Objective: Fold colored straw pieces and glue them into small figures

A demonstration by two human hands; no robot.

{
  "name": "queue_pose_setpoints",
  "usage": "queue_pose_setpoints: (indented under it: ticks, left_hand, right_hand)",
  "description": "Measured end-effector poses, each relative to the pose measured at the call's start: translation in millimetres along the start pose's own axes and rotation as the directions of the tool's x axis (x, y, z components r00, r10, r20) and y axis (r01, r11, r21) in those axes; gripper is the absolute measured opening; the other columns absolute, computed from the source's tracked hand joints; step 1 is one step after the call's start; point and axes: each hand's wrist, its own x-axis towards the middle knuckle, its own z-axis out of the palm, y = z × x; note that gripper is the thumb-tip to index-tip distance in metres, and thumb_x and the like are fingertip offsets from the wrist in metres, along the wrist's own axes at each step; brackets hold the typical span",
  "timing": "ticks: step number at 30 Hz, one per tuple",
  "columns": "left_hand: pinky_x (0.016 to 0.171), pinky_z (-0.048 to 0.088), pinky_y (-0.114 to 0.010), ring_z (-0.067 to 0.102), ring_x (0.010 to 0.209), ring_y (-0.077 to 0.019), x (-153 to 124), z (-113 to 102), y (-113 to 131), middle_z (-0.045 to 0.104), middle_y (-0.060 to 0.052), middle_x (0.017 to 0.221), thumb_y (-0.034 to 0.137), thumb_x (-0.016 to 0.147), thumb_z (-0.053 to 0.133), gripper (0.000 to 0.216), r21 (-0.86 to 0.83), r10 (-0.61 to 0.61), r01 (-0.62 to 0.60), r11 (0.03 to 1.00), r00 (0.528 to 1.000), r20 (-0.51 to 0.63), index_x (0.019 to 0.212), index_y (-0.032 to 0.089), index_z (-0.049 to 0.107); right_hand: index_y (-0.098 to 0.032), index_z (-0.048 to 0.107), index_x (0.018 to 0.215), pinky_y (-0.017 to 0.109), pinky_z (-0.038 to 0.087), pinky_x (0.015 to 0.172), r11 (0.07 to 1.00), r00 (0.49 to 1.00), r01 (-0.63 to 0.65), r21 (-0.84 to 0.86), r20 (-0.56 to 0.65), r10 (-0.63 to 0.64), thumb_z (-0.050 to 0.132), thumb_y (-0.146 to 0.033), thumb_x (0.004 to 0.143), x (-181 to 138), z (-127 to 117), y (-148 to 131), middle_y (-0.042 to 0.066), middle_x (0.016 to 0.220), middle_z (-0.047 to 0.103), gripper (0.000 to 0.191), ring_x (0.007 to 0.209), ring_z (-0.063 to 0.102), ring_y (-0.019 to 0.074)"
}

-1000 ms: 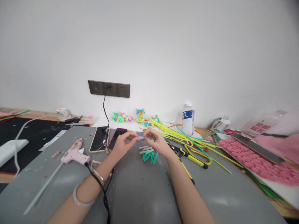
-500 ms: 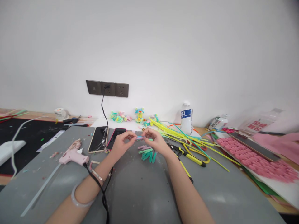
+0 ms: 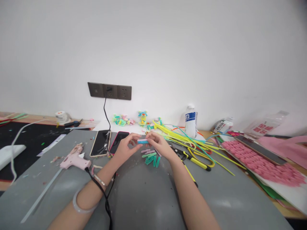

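Note:
My right hand (image 3: 160, 143) pinches the right end of a short blue and pink pipe cleaner piece (image 3: 142, 141), held level above the table. My left hand (image 3: 127, 146) is at its left end, thumb below and fingers above, seemingly gripping it too. Just below and between the hands lie several short pipe cleaner pieces (image 3: 150, 158) in teal, light green and lilac. The exact fingertip contact is too small to make out.
On the left lies a pink glue gun (image 3: 75, 160) with a black cord (image 3: 107, 204) running under my left forearm. Two phones (image 3: 101, 143) lie behind my left hand. Pliers (image 3: 195, 160) and long yellow pipe cleaners (image 3: 177, 135) lie right. A bottle (image 3: 191, 123) stands by the wall.
The fingers of both hands have shifted on the pipe cleaner piece, and more of its blue and pink length shows between them. The left thumb and fingers are farther apart.

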Motion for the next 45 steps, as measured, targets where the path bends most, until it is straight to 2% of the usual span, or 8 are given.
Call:
queue_pose_setpoints:
  ticks: [3,7,13,24,29,34,38,45]
  left_hand:
    - [0.069,0.050,-0.025,0.063,0.075,-0.0144,0.5,0.1,-1.7,0.069,-0.005,0.096,0.027,0.085,0.064,0.017,-0.003,0.013,-0.013,1.000,1.000,0.006,0.100,0.019,0.065]
    - [0.066,0.048,-0.024,0.062,0.079,-0.0156,1.4,0.2,-2.3,0.067,-0.005,0.093,0.028,0.085,0.063,0.015,-0.065,-0.032,0.030,0.997,0.999,-0.026,0.097,0.018,0.064]
    - [0.066,0.048,-0.023,0.060,0.075,-0.0144,1.9,0.6,0.2,0.063,-0.003,0.088,0.028,0.085,0.062,0.014,-0.130,-0.067,0.062,0.990,0.997,-0.029,0.093,0.017,0.061]
    - [0.069,0.047,-0.024,0.059,0.077,-0.0149,1.7,1.5,-2.0,0.061,-0.003,0.087,0.034,0.082,0.067,0.020,-0.221,-0.109,0.102,0.970,0.994,-0.018,0.092,0.018,0.060]
    - [0.074,0.047,-0.025,0.059,0.086,-0.0170,3.0,2.6,-4.1,0.063,-0.002,0.088,0.037,0.076,0.074,0.031,-0.433,-0.198,0.185,0.882,0.980,0.015,0.097,0.019,0.061]
    - [0.072,0.044,-0.023,0.057,0.084,-0.0153,3.0,3.8,-5.4,0.065,-0.002,0.089,0.034,0.075,0.077,0.027,-0.505,-0.247,0.230,0.832,0.968,0.034,0.095,0.018,0.068]
    - [0.066,0.042,-0.022,0.053,0.073,-0.0118,4.0,4.1,-6.7,0.064,-0.001,0.082,0.034,0.074,0.078,0.024,-0.575,-0.332,0.289,0.765,0.943,0.032,0.090,0.017,0.071]
    - [0.066,0.044,-0.021,0.053,0.071,-0.0097,6.1,2.3,-7.4,0.065,-0.001,0.084,0.032,0.066,0.084,0.028,-0.709,-0.449,0.365,0.604,0.890,0.075,0.086,0.017,0.073]
  right_hand:
    - [-0.022,0.055,0.091,0.028,0.042,0.060,0.999,0.999,-0.021,0.027,0.031,0.020,0.056,-0.045,0.091,-0.4,0.6,1.3,-0.002,0.066,0.062,0.023,0.060,0.055,0.0153]
    - [-0.023,0.057,0.099,0.029,0.045,0.064,1.000,0.999,0.016,0.025,-0.033,-0.015,0.052,-0.051,0.092,0.6,0.9,1.7,-0.002,0.070,0.059,0.030,0.064,0.056,0.0160]
    - [-0.023,0.060,0.100,0.031,0.048,0.074,0.995,0.995,0.097,-0.015,-0.013,-0.098,0.071,-0.040,0.082,1.1,2.0,0.4,0.003,0.094,0.061,0.028,0.082,0.061,0.0177]
    - [-0.021,0.060,0.089,0.029,0.045,0.071,0.989,0.991,0.127,-0.077,-0.039,-0.131,0.070,-0.038,0.083,1.6,0.5,2.0,0.001,0.083,0.059,0.021,0.074,0.057,0.0159]
    - [-0.020,0.059,0.088,0.027,0.043,0.070,0.993,0.993,0.115,-0.024,-0.037,-0.115,0.071,-0.035,0.083,1.1,3.6,-2.8,0.000,0.083,0.058,0.020,0.075,0.057,0.0149]
    - [-0.019,0.059,0.087,0.028,0.041,0.070,0.995,0.994,0.098,-0.027,-0.050,-0.099,0.069,-0.035,0.082,1.5,8.2,-5.2,0.000,0.082,0.058,0.020,0.075,0.057,0.0152]
    - [-0.019,0.058,0.087,0.028,0.041,0.069,0.993,0.988,0.091,-0.069,-0.121,-0.099,0.067,-0.036,0.082,4.6,13.8,-0.6,0.000,0.080,0.058,0.020,0.072,0.056,0.0151]
    - [-0.019,0.057,0.083,0.026,0.040,0.063,0.973,0.948,0.136,-0.187,-0.260,-0.182,0.063,-0.023,0.080,8.1,31.1,4.5,-0.002,0.075,0.056,0.008,0.063,0.051,0.0126]
